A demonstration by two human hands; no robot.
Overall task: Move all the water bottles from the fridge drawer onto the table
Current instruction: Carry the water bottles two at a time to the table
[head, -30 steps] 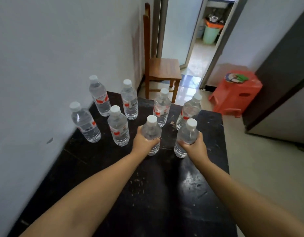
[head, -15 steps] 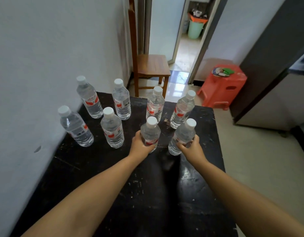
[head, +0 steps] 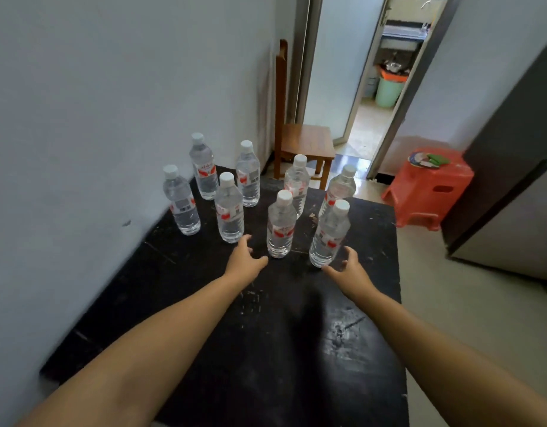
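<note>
My left hand (head: pixel 246 261) and right hand (head: pixel 350 269), fingers spread and holding nothing, hover just near of two upright water bottles (head: pixel 280 224) on the black table (head: pixel 266 349).

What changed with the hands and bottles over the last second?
Both hands let go: the left hand released the near-centre bottle, the right hand released the near-right bottle, and both drew back, open. Both bottles stand upright on the table. The other six bottles stayed put.
</note>
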